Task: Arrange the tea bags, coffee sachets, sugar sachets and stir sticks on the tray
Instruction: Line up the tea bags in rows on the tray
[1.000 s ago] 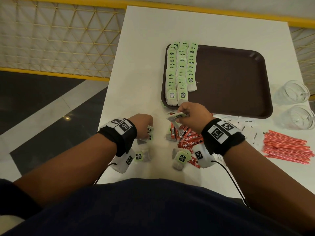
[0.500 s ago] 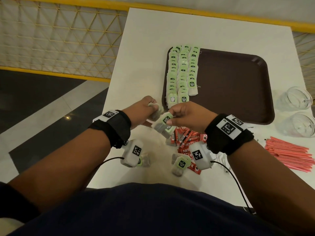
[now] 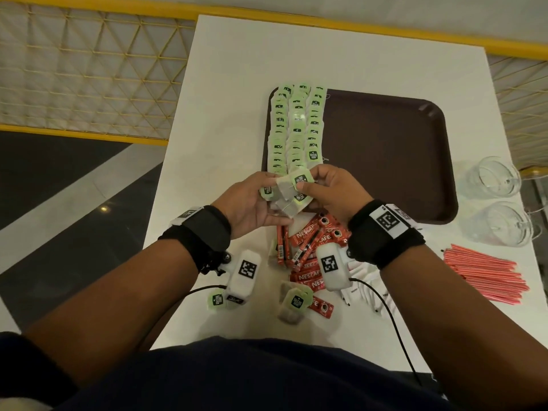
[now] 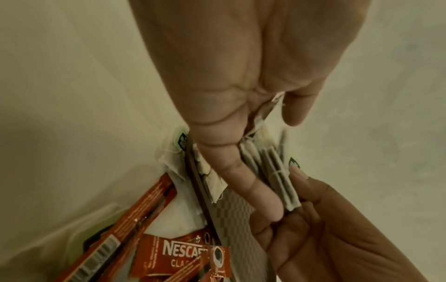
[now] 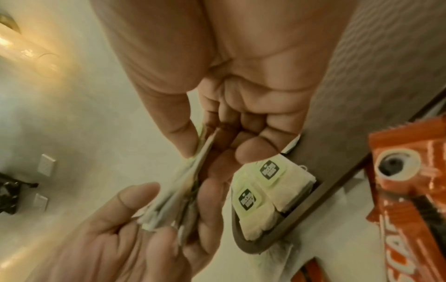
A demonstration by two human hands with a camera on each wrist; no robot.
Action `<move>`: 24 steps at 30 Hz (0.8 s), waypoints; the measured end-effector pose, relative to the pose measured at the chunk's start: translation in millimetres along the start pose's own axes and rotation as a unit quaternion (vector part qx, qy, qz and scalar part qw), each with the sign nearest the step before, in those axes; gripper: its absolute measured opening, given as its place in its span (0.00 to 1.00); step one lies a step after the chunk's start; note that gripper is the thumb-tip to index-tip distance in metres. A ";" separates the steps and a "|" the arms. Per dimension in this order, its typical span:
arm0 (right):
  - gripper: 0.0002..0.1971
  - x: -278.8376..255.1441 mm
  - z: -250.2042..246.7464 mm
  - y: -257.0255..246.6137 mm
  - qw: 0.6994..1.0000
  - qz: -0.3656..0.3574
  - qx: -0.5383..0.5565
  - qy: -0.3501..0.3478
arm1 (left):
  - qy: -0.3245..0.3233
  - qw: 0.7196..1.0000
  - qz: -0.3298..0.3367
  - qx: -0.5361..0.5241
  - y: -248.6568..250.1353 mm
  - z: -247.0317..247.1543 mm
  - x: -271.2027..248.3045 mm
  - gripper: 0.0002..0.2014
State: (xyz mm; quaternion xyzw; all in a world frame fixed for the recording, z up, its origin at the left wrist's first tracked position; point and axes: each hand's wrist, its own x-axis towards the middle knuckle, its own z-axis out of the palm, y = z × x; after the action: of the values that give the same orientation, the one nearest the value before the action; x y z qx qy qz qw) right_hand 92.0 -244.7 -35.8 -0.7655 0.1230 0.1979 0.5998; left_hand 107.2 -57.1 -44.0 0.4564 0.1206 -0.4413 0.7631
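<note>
my left hand (image 3: 252, 203) and right hand (image 3: 329, 192) together pinch a small stack of green-tagged, papery tea bags (image 3: 292, 192) above the near-left corner of the dark brown, rounded plastic tray (image 3: 385, 161), beside three laid rows.

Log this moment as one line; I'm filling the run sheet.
step: tea bags | hands: left hand and right hand hold tea bag bunch | tray: three tea-bag rows | coffee sachets: on table
</note>
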 end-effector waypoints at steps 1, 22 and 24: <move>0.08 2.3 -2.3 1.6 1.000 0.001 0.006 0.007 | 0.002 1.000 0.004 0.007 -0.1 1.7 4.1 0.11; 0.10 75.1 -55.1 31.5 0.958 -0.027 -0.283 0.039 | 0.154 0.975 0.071 0.141 4.5 1.1 38.9 0.23; 0.10 83.1 -51.5 30.4 0.952 -0.021 -0.301 0.061 | 0.155 0.975 0.076 0.142 3.8 2.2 36.6 0.24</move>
State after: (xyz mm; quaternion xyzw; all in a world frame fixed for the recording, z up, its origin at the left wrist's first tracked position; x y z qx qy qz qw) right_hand 161.2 -298.0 -89.3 -0.9234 0.0780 0.1658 0.3373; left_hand 131.0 -78.8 -62.0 0.6311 0.1383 -0.3183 0.6937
